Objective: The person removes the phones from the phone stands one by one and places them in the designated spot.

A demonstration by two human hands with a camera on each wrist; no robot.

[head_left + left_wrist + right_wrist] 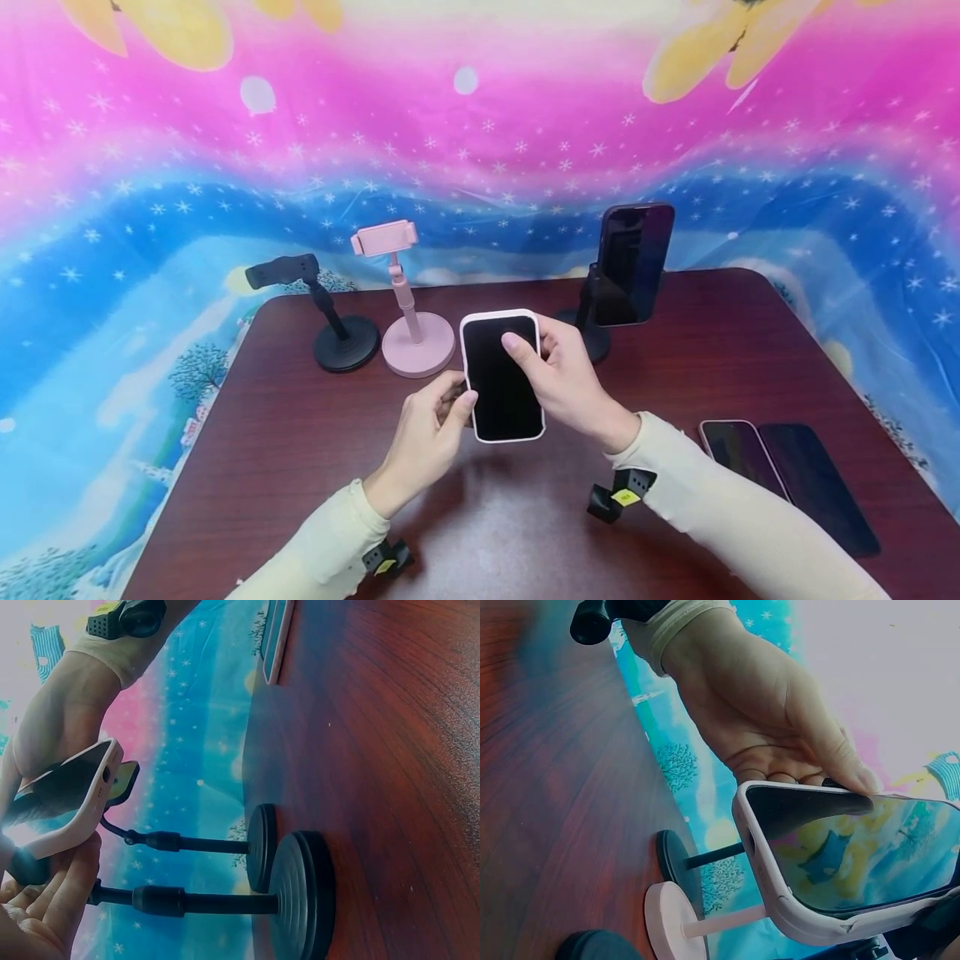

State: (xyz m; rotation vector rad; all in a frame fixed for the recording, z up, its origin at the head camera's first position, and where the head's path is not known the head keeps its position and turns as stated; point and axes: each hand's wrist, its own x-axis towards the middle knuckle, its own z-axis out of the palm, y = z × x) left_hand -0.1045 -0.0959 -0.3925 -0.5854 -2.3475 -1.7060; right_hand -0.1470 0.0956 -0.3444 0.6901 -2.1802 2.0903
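A smartphone [498,383] in a pale pink-white case is held upright between both hands, its dark screen facing me. My left hand [423,437] grips its left edge, thumb at the front and fingers behind. On the right edge, my right hand [573,375] holds it with the thumb across the screen. In the left wrist view a black phone stand [300,892] rises toward the phone's back. A black part [930,930] shows by the phone's lower edge in the right wrist view. Whether the stand's clamp grips the phone, I cannot tell.
Toward the back left stand a black phone stand [345,342] and a pink one [418,346], both without phones. Another black stand [594,333] at the back right carries a dark phone [636,262]. Two phones, one light-edged [738,450] and one dark [817,487], lie at the table's right.
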